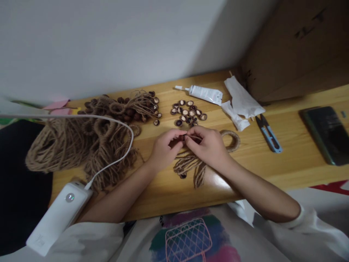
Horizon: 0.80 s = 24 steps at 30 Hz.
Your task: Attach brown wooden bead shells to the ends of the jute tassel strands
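Observation:
My left hand point(167, 148) pinches a small dark shell point(184, 137), mostly covered by the fingertips. My right hand point(208, 145) meets it there, thumb and forefinger closed on a thin strand of jute cord point(195, 137). Below the hands a bundle of jute cords point(188, 163) lies on the table, with a dark shell at one end. A cord-wrapped ring point(235, 141) shows beyond my right wrist. Just behind my fingertips lie several halved nut shells point(191, 113), dark outside and pale inside.
At the left are a large jute skein point(58, 145) and a pile of corded pieces point(120, 109). A white power bank point(60, 218) trails a cable over them. Toward the right lie a glue tube point(205, 94), white paper packets point(242, 98), blue thread snips point(269, 135) and a phone point(327, 133).

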### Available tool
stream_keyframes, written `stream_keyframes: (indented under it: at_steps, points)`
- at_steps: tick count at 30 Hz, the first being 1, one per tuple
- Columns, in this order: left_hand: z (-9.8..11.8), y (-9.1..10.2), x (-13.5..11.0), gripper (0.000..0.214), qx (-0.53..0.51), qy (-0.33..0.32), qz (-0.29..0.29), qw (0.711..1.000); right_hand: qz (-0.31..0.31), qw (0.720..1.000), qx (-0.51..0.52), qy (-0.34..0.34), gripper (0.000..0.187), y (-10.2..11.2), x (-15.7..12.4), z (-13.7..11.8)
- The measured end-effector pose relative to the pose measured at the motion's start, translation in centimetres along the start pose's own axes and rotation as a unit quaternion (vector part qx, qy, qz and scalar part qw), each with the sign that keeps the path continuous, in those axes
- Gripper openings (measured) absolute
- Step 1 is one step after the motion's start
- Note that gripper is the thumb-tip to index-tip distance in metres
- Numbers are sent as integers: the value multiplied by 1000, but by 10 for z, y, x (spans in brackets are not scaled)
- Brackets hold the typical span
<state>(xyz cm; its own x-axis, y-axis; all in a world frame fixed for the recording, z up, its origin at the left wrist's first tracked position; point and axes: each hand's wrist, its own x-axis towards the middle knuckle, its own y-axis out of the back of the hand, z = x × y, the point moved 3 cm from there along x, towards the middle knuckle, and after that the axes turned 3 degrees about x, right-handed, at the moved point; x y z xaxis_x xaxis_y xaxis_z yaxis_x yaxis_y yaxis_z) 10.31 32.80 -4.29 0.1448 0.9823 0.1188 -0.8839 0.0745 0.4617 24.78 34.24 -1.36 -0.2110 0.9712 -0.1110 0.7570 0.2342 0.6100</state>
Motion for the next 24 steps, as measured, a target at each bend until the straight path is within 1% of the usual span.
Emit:
stream_keyframes:
  at_steps: [6,17,24]
  points:
    - [-1,0,0,28,-11,-12,7,1000,-2,1000,-7,-1,19,0,-1,-1]
    - [-1,0,0,27,-10,-6,11,1000,5,1000,-9,-4,18,-1,-1,0]
    - [-1,0,1,27,-18,-23,12,1000,14,1000,-15,2,17,-2,-1,1]
